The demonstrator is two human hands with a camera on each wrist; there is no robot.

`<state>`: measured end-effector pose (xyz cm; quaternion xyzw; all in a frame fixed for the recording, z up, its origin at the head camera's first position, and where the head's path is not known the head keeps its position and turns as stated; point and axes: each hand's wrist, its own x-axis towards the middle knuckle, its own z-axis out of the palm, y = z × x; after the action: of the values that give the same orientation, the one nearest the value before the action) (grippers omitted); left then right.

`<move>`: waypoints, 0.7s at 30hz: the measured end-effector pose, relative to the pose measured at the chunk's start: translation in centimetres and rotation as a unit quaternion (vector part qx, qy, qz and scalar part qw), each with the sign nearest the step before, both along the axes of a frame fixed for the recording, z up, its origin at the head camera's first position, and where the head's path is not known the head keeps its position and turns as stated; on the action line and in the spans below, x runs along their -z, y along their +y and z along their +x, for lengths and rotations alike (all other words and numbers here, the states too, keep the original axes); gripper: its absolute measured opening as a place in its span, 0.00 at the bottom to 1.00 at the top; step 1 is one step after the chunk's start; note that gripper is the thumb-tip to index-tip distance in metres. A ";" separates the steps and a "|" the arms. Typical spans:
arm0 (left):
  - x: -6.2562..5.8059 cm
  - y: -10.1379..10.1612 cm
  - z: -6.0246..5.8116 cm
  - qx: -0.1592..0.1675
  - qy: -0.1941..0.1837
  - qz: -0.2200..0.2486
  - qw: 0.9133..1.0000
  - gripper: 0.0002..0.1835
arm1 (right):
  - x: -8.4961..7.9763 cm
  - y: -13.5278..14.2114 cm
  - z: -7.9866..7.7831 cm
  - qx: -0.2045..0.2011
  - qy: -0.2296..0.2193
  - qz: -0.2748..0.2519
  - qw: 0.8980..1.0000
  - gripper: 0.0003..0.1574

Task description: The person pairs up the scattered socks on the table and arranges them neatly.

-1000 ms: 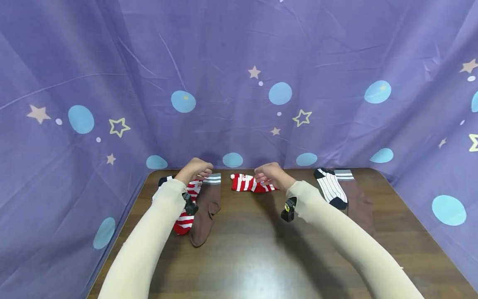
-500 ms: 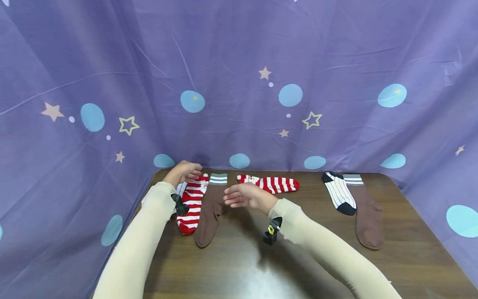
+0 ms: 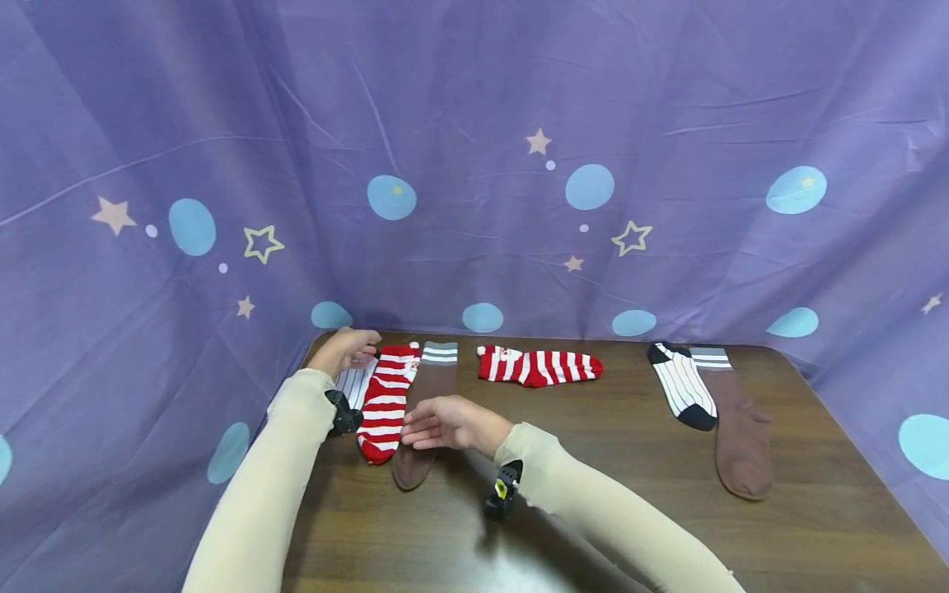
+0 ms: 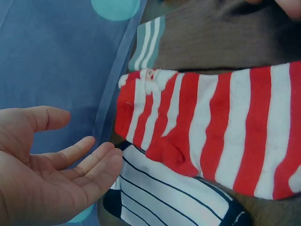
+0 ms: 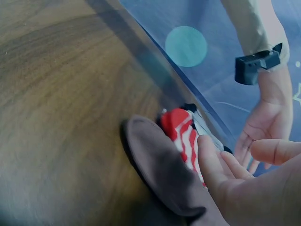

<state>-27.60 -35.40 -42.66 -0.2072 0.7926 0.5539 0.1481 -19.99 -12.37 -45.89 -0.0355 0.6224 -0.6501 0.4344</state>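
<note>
My left hand [image 3: 347, 349], fingers relaxed and holding nothing, hovers by the cuff end of a white sock with dark stripes [image 4: 164, 188] at the table's back left. Beside that sock lies a red-and-white striped sock [image 3: 387, 399] with a small Santa face, partly overlapping it in the left wrist view. A brown sock [image 5: 155, 160] with a grey-and-white banded cuff is to its right. Over this brown sock is my right hand [image 3: 452, 424], its fingers extended to the left and nothing in its grasp. The hand hides part of the brown sock.
Another red-and-white striped sock [image 3: 541, 367] lies sideways at the back middle of the wooden table [image 3: 593, 469]. On the right, a second white striped sock [image 3: 682, 387] lies against a second brown sock [image 3: 741, 445]. A purple curtain [image 3: 474, 165] rises behind the table.
My right hand has swept left and nearer, from over the middle striped sock to over the left brown sock. My left hand has shifted left, uncovering the striped sock. The socks look unmoved.
</note>
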 end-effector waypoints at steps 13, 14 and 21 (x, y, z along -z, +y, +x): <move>2.1 -1.9 -1.4 -0.005 -0.019 0.005 1.000 0.30 | 2.0 -1.4 0.7 0.035 -0.025 0.027 0.999 0.18; 1.8 -1.7 -1.2 -0.009 -0.021 0.003 1.000 0.30 | 1.9 -1.5 0.7 0.035 -0.030 0.024 0.999 0.19; 1.4 -1.3 -0.8 -0.024 -0.030 0.007 0.999 0.29 | 1.5 -2.2 0.8 0.038 -0.042 0.020 0.998 0.22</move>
<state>-28.36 -36.69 -44.09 -0.2413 0.7789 0.5562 0.1600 -19.15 -14.55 -47.36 0.0244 0.6172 -0.6545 0.4361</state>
